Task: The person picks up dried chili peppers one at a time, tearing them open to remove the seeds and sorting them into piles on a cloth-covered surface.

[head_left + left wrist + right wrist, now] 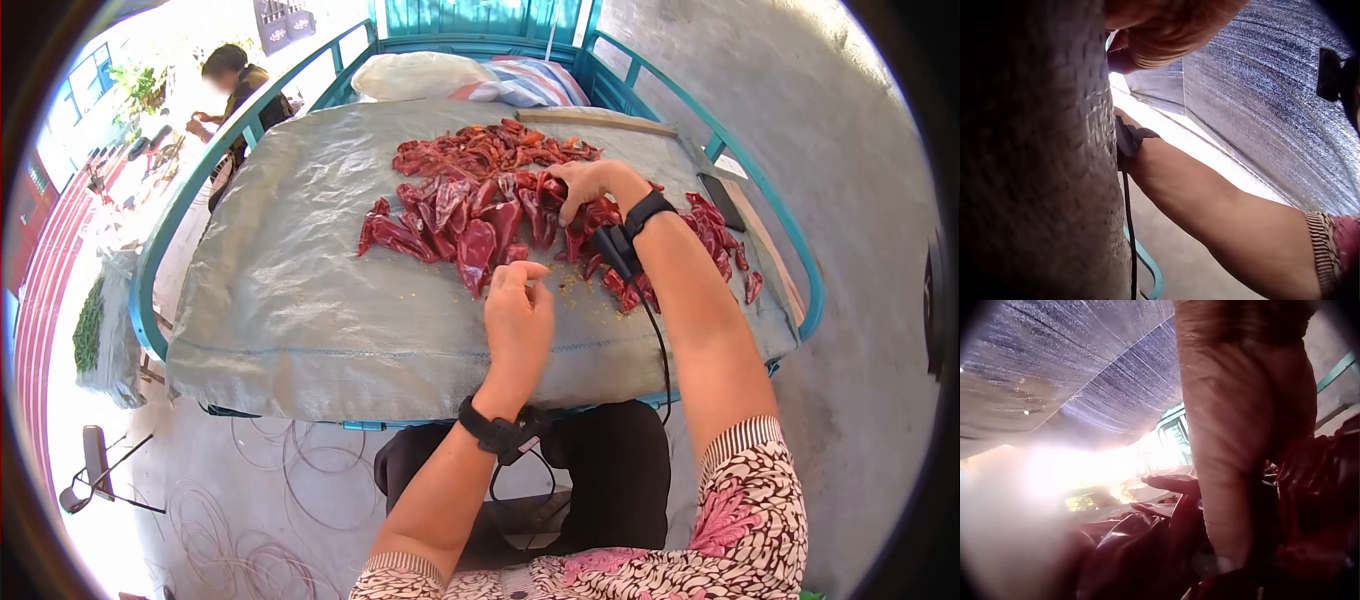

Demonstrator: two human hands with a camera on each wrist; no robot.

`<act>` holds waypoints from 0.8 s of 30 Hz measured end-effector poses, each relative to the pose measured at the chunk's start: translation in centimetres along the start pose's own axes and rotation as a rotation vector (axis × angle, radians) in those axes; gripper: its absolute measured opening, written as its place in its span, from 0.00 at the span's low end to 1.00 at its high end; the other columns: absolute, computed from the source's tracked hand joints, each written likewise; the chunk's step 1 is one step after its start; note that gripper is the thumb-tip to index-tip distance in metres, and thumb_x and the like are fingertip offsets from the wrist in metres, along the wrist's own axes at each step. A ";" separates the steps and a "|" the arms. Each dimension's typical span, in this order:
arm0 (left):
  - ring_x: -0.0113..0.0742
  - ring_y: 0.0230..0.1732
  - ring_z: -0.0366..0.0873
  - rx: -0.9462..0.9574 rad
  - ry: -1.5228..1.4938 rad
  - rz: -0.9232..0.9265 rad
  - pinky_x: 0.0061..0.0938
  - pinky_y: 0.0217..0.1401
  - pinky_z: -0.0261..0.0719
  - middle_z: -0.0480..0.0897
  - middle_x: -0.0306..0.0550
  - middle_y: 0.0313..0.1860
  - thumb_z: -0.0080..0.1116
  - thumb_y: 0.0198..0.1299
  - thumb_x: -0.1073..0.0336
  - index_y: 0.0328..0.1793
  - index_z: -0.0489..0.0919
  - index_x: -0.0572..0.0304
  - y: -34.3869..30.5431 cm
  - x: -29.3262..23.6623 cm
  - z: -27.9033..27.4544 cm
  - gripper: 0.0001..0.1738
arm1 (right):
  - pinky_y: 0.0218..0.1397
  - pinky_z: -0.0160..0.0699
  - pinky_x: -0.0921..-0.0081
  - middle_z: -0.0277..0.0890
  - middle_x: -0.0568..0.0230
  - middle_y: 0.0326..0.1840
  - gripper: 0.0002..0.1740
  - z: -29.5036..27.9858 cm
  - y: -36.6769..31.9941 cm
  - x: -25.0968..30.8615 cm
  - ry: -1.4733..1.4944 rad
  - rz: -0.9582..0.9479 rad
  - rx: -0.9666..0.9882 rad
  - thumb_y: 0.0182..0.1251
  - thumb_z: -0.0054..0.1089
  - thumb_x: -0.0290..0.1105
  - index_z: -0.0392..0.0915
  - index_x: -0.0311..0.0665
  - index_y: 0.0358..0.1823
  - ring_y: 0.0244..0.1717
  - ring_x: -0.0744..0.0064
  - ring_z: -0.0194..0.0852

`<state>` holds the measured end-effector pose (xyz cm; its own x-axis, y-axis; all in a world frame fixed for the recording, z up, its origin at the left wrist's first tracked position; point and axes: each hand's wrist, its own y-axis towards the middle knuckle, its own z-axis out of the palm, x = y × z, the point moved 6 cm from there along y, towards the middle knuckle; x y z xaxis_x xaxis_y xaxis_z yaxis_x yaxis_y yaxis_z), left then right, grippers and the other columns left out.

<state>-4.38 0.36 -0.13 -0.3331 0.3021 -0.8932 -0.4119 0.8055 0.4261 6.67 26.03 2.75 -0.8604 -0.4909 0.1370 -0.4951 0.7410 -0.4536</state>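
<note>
Dried red chili peppers (475, 225) lie heaped on a greyish woven sheet (300, 280). My right hand (590, 188) reaches into the right part of this heap, with thumb and fingers spread apart over the peppers. In the right wrist view the thumb (1225, 487) points straight down among glossy chili peppers (1129, 550); the other fingers are mostly hidden. My left hand (520, 325) hovers at the near edge of the heap, fingers loosely bent, with no pepper visible in them. In the left wrist view its curled fingers (1172, 31) show beside the sheet.
Behind lies a flatter spread of smaller red peppers (490, 148). More peppers (710, 235) lie at right, near a dark phone-like slab (720, 200). Teal rails (150, 270) border the cart bed; sacks (430, 78) sit at its far end. Another person (245, 90) is at left.
</note>
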 end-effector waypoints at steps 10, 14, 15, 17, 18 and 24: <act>0.38 0.33 0.81 0.003 0.022 0.022 0.32 0.39 0.79 0.81 0.50 0.41 0.58 0.62 0.78 0.47 0.81 0.64 -0.1 0.3 0.3 0.08 | 0.59 0.78 0.66 0.83 0.60 0.57 0.39 0.7 -2.5 3.4 0.149 -0.218 -0.178 0.48 0.75 0.31 0.77 0.47 0.67 0.57 0.63 0.80; 0.37 0.34 0.82 -0.049 0.037 0.050 0.33 0.41 0.80 0.83 0.50 0.43 0.58 0.61 0.79 0.50 0.80 0.65 0.1 1.0 0.3 0.11 | 0.54 0.79 0.69 0.81 0.63 0.52 0.32 0.6 -6.5 7.1 0.196 -0.318 -0.385 0.50 0.73 0.27 0.80 0.49 0.62 0.52 0.67 0.80; 0.37 0.35 0.82 -0.059 0.022 0.042 0.32 0.41 0.80 0.83 0.50 0.44 0.58 0.61 0.79 0.52 0.79 0.66 0.1 1.0 0.2 0.13 | 0.54 0.79 0.69 0.81 0.62 0.52 0.31 0.6 -8.1 8.3 0.107 -0.325 -0.474 0.51 0.73 0.28 0.80 0.49 0.61 0.52 0.66 0.80; 0.36 0.36 0.82 -0.088 -0.016 0.020 0.32 0.42 0.81 0.84 0.51 0.45 0.58 0.61 0.79 0.57 0.76 0.66 0.2 1.1 0.2 0.17 | 0.58 0.79 0.65 0.79 0.56 0.57 0.31 2.1 -9.6 9.2 0.149 -0.318 -0.530 0.54 0.71 0.30 0.77 0.50 0.63 0.58 0.57 0.78; 0.36 0.36 0.82 -0.105 -0.039 0.004 0.32 0.43 0.81 0.84 0.51 0.46 0.58 0.61 0.80 0.59 0.74 0.66 0.2 1.2 0.2 0.19 | 0.60 0.79 0.63 0.77 0.54 0.60 0.31 2.8 -11.0 9.9 0.196 -0.312 -0.554 0.55 0.70 0.30 0.76 0.50 0.64 0.60 0.55 0.77; 0.53 0.52 0.79 -0.100 -0.095 -0.031 0.40 0.55 0.78 0.79 0.59 0.52 0.58 0.63 0.78 0.65 0.70 0.68 0.3 1.1 0.1 0.23 | 0.65 0.76 0.52 0.66 0.41 0.73 0.33 7.1 -13.1 10.7 0.065 -0.452 -0.814 0.63 0.64 0.28 0.70 0.52 0.71 0.68 0.41 0.72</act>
<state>-4.77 0.95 -1.04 -0.2393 0.3285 -0.9137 -0.5050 0.7616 0.4061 4.76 7.83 3.94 -0.5584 -0.8025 0.2101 -0.6958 0.5910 0.4081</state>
